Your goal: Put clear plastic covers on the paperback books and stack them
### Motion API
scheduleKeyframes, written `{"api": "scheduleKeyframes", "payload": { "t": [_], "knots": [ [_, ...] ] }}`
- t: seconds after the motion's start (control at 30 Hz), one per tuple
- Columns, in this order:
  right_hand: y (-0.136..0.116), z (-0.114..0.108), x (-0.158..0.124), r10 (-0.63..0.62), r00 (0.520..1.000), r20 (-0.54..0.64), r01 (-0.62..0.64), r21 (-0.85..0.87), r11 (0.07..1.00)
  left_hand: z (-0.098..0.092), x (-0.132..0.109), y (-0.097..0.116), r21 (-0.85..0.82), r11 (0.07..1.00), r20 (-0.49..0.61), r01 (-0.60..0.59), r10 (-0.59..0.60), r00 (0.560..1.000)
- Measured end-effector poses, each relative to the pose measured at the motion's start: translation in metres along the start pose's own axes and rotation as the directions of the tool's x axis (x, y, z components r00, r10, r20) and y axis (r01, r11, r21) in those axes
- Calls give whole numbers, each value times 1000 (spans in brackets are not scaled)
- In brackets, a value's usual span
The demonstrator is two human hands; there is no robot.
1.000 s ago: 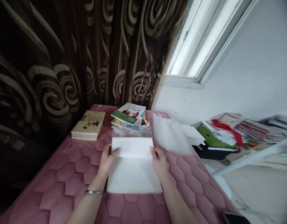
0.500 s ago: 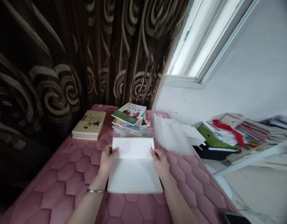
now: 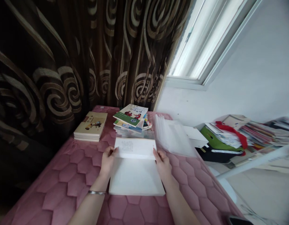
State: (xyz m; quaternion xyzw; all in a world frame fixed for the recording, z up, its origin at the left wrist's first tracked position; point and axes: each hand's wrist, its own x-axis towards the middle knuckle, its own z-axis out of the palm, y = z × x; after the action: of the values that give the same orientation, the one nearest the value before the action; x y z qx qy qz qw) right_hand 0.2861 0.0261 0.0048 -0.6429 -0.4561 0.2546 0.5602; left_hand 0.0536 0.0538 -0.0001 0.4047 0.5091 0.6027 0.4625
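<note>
An open book lies in front of me on the pink quilted surface, its large white page toward me. My left hand is closed on the left edge of its raised far leaf, thumb on top. At the opposite edge, my right hand pinches the same part, its thumb on the printed side. A clear plastic sheet shows just beyond the far edge of the book. Whether that sheet wraps the cover I cannot tell. Most fingers are hidden beneath the leaf.
Several matching tan books are stacked at the back left. Colourful books lie piled at the back middle. Translucent plastic covers and a white box lie to the right. Papers with a red strap sit on a lower shelf.
The whole view has shifted slightly. Both hands keep their grip on the book's far part, with hardly any visible movement.
</note>
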Motion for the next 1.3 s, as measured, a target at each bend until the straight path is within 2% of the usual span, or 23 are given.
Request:
{"api": "scheduleKeyframes", "payload": {
  "t": [0.27,0.4,0.6,0.7,0.93,1.03,1.13,1.2,1.3],
  "knots": [
    [-1,0,0,-12,1000,6,13,-93,996,0,1,-3,77,997,-26,-28,30,999],
    [-5,0,-1,-9,1000,3,9,-110,994,-1,1,-2,56,998,-32,-20,22,999],
    [13,-7,3,-7,997,83,0,85,996,-1,1,-4,38,999,-54,-35,37,998],
    [21,-8,7,4,991,131,-14,81,997,-1,2,-5,60,998,-53,-36,39,998],
    [11,-2,5,-29,998,54,30,-17,999,-1,1,1,82,996,-68,-37,42,997],
    [9,-2,3,-47,999,24,48,-42,998,-1,-1,1,-12,999,-41,35,-35,999],
    [11,-2,4,-41,999,14,42,-42,998,-1,-1,1,-98,989,43,114,-111,993],
    [13,-2,4,-28,999,18,29,-40,999,-1,-1,1,-95,989,61,114,-108,992],
    [13,-2,4,-7,1000,12,7,-43,999,0,0,0,-69,995,26,75,-73,997]
  ]
}}
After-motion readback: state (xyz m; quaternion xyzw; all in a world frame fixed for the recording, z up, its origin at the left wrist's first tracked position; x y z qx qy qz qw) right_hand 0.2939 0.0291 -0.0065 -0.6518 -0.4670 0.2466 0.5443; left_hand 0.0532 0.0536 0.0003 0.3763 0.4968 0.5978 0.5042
